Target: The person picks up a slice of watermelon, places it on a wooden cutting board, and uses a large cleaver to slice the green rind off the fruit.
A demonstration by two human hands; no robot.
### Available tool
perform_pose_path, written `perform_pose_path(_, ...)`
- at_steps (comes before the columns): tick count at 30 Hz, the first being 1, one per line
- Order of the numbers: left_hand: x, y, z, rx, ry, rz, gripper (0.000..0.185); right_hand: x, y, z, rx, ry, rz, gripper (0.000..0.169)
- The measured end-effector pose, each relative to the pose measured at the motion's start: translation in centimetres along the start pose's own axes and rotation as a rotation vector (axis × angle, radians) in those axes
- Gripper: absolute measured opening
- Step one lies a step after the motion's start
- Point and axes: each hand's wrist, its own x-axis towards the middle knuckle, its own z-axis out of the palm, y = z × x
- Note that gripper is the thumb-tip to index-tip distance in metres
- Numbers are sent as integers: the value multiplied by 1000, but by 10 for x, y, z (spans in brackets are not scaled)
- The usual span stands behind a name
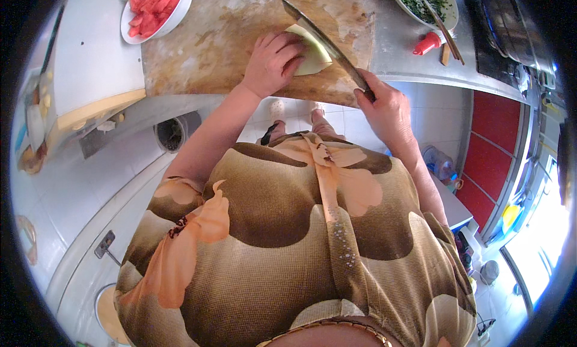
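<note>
My left hand (276, 63) presses with curled fingers on a pale green piece of rind or vegetable (315, 56), covering its left part. The piece lies near the front edge of a worn wooden cutting board (198, 45). In my right hand (385, 106) is the handle of a large kitchen knife (331, 45). Its blade slants up and to the left, over or beside the right side of the pale green piece. From this angle I cannot tell whether the blade touches the piece.
A white bowl (178, 15) of red fruit pieces stands at the board's back left. On the metal counter (396, 67) at right are a bowl of chopped greens (421, 2), chopsticks (444, 29) and a red-handled item (427, 43). A dark pot (509, 22) stands further right.
</note>
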Motion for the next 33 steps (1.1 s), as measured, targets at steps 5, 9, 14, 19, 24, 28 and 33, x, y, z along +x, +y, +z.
perform_pose_path(5,-1,-2,4,-31,32,4,26,-4,3,6,24,34,-8,35)
perform_pose_path(9,7,4,-4,46,0,16,28,-7,2,5,21,42,-16,36)
perform_pose_path(14,16,0,-1,58,-29,40,24,-7,-2,6,-53,32,-66,35)
perform_pose_path(19,20,-1,3,39,13,46,20,-7,-6,3,-57,-16,-38,34)
perform_pose_path(24,17,-3,3,44,-8,30,20,-8,-10,-1,-104,-38,-34,35)
perform_pose_path(28,16,-4,6,44,-9,59,22,-12,-6,-3,-107,-35,-23,35)
perform_pose_path(33,16,-2,3,34,-9,30,24,-9,-8,-5,-76,-85,-5,31)
